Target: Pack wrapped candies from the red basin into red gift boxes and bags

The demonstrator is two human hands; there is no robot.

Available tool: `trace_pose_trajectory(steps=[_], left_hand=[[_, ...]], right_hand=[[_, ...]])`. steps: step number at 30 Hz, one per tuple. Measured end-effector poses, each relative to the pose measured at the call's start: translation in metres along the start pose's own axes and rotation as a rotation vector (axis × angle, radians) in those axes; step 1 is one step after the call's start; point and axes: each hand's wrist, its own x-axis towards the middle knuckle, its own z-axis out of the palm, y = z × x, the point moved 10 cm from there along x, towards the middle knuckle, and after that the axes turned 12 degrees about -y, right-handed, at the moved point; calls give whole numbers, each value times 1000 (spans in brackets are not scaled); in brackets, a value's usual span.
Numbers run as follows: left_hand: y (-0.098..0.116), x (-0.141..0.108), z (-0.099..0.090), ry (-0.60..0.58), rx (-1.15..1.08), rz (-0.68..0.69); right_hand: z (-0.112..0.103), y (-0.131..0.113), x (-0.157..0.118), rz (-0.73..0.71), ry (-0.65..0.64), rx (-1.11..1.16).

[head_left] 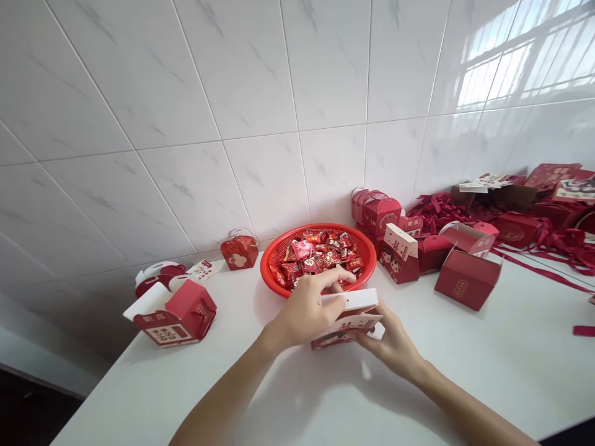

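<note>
Between my hands, on the white table (223, 396), stands a small red and cream candy box (346, 325) with printed figures on its front. Its top flaps are partly raised. My left hand (307, 303) grips the upper flap from the left, thumb and fingers bent over it. My right hand (388, 344) holds the box's right side, with the thumb near the front face. Inside the box cannot be seen. Just behind it sits a red plastic basket (268, 277) filled with wrapped candies (320, 257).
At the left are an open red box (186, 313) and a smaller red box (239, 251). To the right stand several red boxes (467, 279), with dark red ribbons (439, 210) and more boxes (518, 229) heaped farther back. A tiled wall (255, 80) runs behind the table.
</note>
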Motion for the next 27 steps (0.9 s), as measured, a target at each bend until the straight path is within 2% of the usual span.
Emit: trace_pose_trajectory(steps=[3, 8, 11, 14, 16, 18, 23, 27], left_hand=[[-27, 5, 4, -150, -145, -157], [-49, 8, 1, -341, -288, -212], [-60, 11, -5, -363, -356, -198], [-74, 25, -15, -298, -360, -165], [-87, 40, -17, -269, -273, -161], [-99, 56, -12, -293, -93, -171], [-113, 84, 21, -540, 333, -185], [-122, 94, 33, -586, 420, -278]], right_hand=[[-4, 0, 2, 14, -36, -53], [11, -2, 2, 19, -170, 9], [17, -4, 2, 5, -216, 46], [9, -10, 1, -51, -168, 42], [0, -12, 0, -71, -97, 46], [-9, -9, -1, -52, -30, 42], [-23, 0, -4, -1, 109, 44], [-27, 2, -4, -17, 167, 73]])
